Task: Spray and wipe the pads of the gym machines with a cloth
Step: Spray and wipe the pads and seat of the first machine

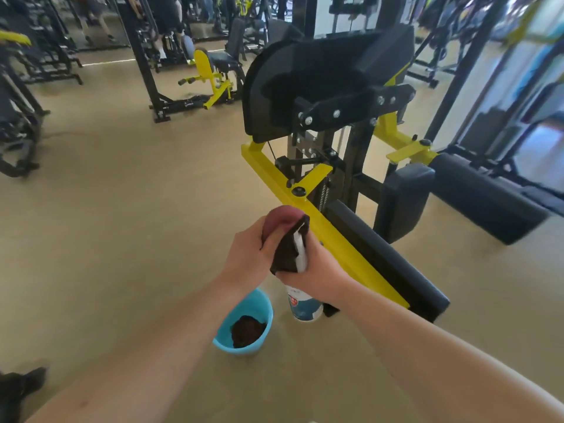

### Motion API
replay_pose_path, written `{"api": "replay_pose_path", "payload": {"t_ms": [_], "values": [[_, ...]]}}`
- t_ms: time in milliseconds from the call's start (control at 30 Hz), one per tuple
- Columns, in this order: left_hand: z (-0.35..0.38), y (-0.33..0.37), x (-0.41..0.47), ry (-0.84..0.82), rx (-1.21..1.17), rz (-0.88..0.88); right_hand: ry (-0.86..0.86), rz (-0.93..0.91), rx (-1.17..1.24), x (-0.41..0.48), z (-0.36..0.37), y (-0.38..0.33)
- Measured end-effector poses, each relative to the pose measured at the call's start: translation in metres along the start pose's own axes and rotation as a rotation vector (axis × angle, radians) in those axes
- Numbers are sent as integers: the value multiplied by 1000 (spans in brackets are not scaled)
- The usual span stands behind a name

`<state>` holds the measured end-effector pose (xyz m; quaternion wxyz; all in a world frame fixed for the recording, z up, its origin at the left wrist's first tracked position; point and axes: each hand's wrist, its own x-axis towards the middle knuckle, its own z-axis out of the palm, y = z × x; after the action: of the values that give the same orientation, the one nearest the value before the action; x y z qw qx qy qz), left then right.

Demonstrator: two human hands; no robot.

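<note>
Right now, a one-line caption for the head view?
Left hand grips dark cloth, right hand grips spray bottle, beside yellow gym machine.

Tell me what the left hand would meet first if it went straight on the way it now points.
Most likely the yellow frame bar, just beyond the left hand and the dark cloth it grips; the long black pad lies behind that bar. Depth is unclear, so the hand might pass above it.
</note>
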<state>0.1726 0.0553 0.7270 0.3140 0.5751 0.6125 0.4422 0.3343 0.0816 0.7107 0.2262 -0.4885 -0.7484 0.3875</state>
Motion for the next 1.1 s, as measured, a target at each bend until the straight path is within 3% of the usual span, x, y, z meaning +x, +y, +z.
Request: {"api": "replay_pose_path", "payload": {"t_ms": [167,300,500,833,900,1000,1100], "values": [[7,10,-1,-94,-79,58,98,123,-2,-27,-1,0],[26,1,7,-115,-177,-132,207,257,3,-56,-6,10],[68,10,-5,-231,-81,-73,405,507,52,-118,-20,37],[202,77,-43,-456,-479,-422,672,488,242,-224,-114,98],[230,89,-47,-471,-463,-471,681,467,252,-241,-142,113],[282,116,-51,-488,-297,-348,695,458,217,-259,-181,137],[322,132,-63,-519,-320,-287,682,456,260,-272,-213,162]]}}
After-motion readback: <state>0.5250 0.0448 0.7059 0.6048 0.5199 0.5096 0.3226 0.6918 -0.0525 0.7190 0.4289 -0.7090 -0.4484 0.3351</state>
